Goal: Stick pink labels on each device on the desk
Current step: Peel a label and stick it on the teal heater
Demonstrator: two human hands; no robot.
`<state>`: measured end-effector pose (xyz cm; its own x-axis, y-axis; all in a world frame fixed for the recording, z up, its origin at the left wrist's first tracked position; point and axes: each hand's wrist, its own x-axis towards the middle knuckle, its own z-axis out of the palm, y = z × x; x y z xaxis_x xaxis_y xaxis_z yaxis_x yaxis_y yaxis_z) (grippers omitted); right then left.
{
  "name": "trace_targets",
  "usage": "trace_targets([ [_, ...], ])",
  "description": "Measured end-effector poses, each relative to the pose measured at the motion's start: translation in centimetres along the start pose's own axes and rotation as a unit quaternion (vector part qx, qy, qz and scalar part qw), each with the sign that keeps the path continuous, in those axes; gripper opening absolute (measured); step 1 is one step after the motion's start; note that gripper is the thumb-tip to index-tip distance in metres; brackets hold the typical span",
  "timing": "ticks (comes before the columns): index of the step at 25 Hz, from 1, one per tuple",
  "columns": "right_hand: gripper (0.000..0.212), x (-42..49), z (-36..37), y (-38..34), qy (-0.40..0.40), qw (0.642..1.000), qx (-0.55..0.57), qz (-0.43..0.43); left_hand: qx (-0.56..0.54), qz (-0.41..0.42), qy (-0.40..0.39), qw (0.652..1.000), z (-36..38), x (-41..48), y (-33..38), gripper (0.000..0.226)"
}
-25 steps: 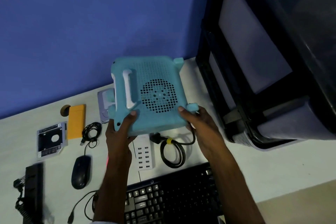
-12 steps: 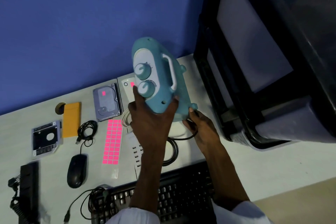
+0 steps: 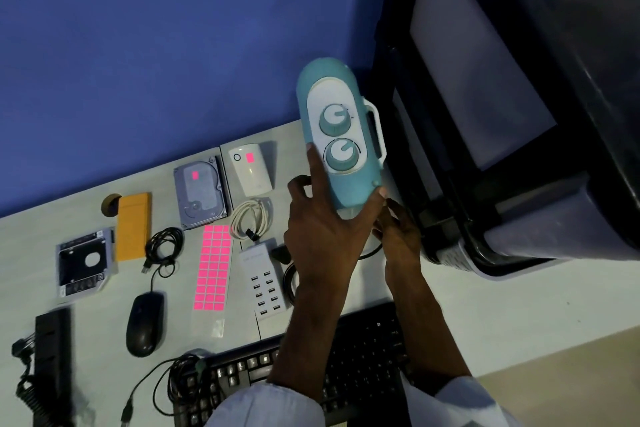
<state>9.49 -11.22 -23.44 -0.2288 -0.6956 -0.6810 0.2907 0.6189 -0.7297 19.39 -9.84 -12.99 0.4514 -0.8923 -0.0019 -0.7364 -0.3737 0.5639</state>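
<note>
Head view: we see the left hand [image 3: 322, 243] grasping the lower end of a teal device [image 3: 341, 135] — smooth rounded plastic, a white oval panel with two ribbed teal knobs, a white loop handle on its side — held upright above the pale desk [image 3: 519, 305], right of centre. The right hand [image 3: 398, 239] sits just under the device's base; we cannot tell whether it grips anything. Left of centre lies the sheet of pink labels [image 3: 212, 267], small rectangles in a grid on clear backing. Above it, a metal hard drive [image 3: 201, 194] and a white rounded plastic unit [image 3: 250, 170] each carry one pink label. Writing on the white multi-port charger [image 3: 263, 277] is too faint to read.
</note>
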Motion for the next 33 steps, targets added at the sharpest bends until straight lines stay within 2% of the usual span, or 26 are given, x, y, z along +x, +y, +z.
trace_targets([
  [3, 0.041, -0.3, 0.0, -0.2, 0.005, 1.000, -0.001, 0.002, -0.052, 0.012, -0.012, 0.999, 0.0, -0.4, -0.9, 0.098],
  [5, 0.039, -0.6, 0.0, 0.0, 0.018, 1.000, 0.019, -0.001, -0.098, 0.003, -0.023, 0.995, 0.2, -1.1, -3.0, 0.080],
  [8, 0.034, -1.1, 0.2, 1.2, 0.063, 0.997, 0.038, -0.005, 0.020, 0.036, -0.059, 0.997, 2.3, -4.3, -8.1, 0.062],
  [10, 0.028, -1.5, 0.2, 2.7, 0.087, 0.996, 0.031, -0.005, 0.108, 0.048, -0.112, 0.987, 4.3, -6.9, -11.6, 0.062],
  [13, 0.033, -1.4, -0.2, 4.6, 0.098, 0.995, 0.015, -0.024, 0.132, 0.080, -0.166, 0.974, 5.9, -9.5, -13.7, 0.067],
  [16, 0.042, -0.9, -0.1, 4.9, 0.128, 0.989, 0.033, -0.063, 0.108, 0.106, -0.187, 0.971, 6.5, -10.3, -13.9, 0.071],
  [19, 0.031, -1.8, 0.7, 4.4, 0.177, 0.980, 0.019, -0.085, 0.063, 0.087, -0.202, 0.973, 5.9, -10.0, -14.1, 0.070],
  [20, 0.036, -2.5, 1.1, 4.4, 0.195, 0.975, -0.015, -0.104, 0.035, 0.080, -0.187, 0.978, 5.2, -9.7, -14.5, 0.066],
  [22, 0.058, -4.3, 1.9, 5.0, 0.208, 0.951, -0.120, -0.194, -0.026, 0.055, -0.126, 0.990, 3.3, -8.5, -15.6, 0.052],
  [25, 0.069, -8.0, 4.6, 7.3, 0.156, 0.913, -0.209, -0.314, -0.027, 0.000, 0.032, 0.999, 0.1, -6.4, -20.0, 0.037],
  [27, 0.065, -9.9, 6.9, 9.2, 0.093, 0.919, -0.215, -0.319, 0.029, -0.072, 0.089, 0.993, -1.1, -5.5, -23.7, 0.039],
  [30, 0.056, -12.2, 10.6, 12.2, -0.025, 0.929, -0.235, -0.283, 0.084, -0.185, 0.061, 0.977, -1.7, -5.1, -27.7, 0.058],
  [33, 0.049, -13.3, 13.0, 14.4, -0.107, 0.922, -0.282, -0.242, 0.075, -0.201, 0.032, 0.976, -1.3, -5.5, -29.3, 0.068],
])
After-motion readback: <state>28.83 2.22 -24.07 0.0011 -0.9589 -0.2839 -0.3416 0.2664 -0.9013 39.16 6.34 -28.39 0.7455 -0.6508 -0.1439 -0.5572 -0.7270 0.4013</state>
